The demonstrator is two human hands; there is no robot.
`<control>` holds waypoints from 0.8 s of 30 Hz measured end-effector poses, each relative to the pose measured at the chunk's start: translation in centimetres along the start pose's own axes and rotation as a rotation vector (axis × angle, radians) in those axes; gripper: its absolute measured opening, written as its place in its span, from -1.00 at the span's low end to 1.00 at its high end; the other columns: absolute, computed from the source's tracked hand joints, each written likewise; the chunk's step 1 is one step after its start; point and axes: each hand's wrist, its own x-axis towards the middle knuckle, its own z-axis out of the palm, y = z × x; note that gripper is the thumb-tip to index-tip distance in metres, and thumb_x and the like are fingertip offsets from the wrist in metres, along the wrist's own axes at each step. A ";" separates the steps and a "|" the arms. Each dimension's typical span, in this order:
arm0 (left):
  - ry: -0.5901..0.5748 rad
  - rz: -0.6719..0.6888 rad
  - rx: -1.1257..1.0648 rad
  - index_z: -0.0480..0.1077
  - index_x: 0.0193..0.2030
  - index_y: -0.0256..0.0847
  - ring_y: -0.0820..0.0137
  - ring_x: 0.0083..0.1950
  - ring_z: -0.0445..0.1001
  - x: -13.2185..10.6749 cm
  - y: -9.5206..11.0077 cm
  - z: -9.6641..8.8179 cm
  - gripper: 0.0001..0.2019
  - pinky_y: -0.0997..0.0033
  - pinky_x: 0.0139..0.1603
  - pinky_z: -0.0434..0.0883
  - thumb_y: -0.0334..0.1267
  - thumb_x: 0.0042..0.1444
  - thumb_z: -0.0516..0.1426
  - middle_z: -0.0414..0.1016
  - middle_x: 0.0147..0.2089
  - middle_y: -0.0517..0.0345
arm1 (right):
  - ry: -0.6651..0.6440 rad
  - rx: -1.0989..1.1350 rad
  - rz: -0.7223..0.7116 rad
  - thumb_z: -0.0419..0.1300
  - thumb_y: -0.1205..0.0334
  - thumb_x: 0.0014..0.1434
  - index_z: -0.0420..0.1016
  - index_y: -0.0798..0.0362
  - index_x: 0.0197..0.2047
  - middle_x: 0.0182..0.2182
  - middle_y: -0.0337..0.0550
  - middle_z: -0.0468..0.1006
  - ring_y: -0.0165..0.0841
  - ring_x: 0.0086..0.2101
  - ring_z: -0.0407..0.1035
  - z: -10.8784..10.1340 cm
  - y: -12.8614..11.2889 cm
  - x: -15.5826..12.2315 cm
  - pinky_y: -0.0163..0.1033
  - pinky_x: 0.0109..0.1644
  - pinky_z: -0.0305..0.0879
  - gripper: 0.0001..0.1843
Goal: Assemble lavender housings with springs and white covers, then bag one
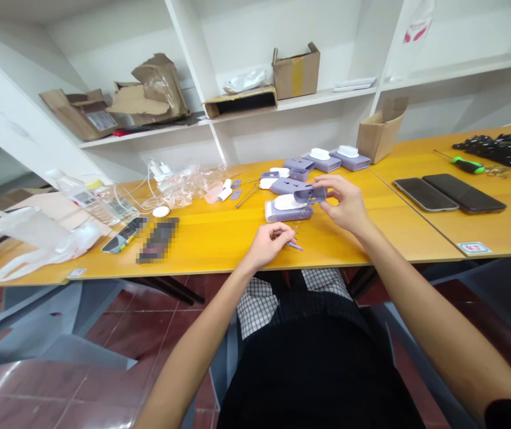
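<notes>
My right hand pinches a purple plastic housing part at its right end, just above the table. Directly below and left of that part lies a purple and white plastic case. Nearer the table's front edge, my left hand is closed with thumb and fingertips together on a small thin purple plastic piece. A few tiny bits lie between my hands, too small to name. Behind them are more purple housings, and finished-looking purple blocks with white tops stand further back.
Springs and small white parts lie left of the housings, beside clear plastic bags. Phones and bottles are at the left. Right are two dark phones, a green screwdriver and a carton.
</notes>
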 end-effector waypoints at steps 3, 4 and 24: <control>0.012 0.009 -0.006 0.51 -0.33 -0.25 0.33 -0.29 0.64 0.0 0.1 0.1 -0.69 0.30 -0.10 0.56 -0.02 0.18 0.33 0.63 -0.36 0.06 | 0.001 0.000 -0.031 0.23 0.38 0.12 0.64 -0.17 0.07 0.17 -0.10 0.61 -0.05 0.19 0.49 0.0 -0.2 0.0 0.09 0.05 0.65 -0.54; 0.014 0.008 -0.010 0.51 -0.33 -0.25 0.33 -0.29 0.64 0.0 0.1 0.1 -0.69 0.31 -0.10 0.56 -0.02 0.18 0.33 0.63 -0.36 0.06 | 0.003 0.005 -0.049 0.22 0.38 0.13 0.64 -0.15 0.05 0.16 -0.09 0.62 -0.06 0.18 0.50 0.0 -0.2 0.0 0.08 0.05 0.65 -0.55; 0.133 0.020 0.021 0.44 -0.27 -0.22 0.35 -0.25 0.60 0.4 -0.2 0.1 -0.72 0.33 -0.11 0.58 -0.05 0.20 0.31 0.55 -0.31 0.15 | -0.017 -0.006 -0.371 0.14 0.56 0.15 0.63 -0.09 -0.01 0.05 -0.07 0.62 -0.14 0.08 0.54 1.1 -0.4 0.1 0.11 0.21 0.54 -0.54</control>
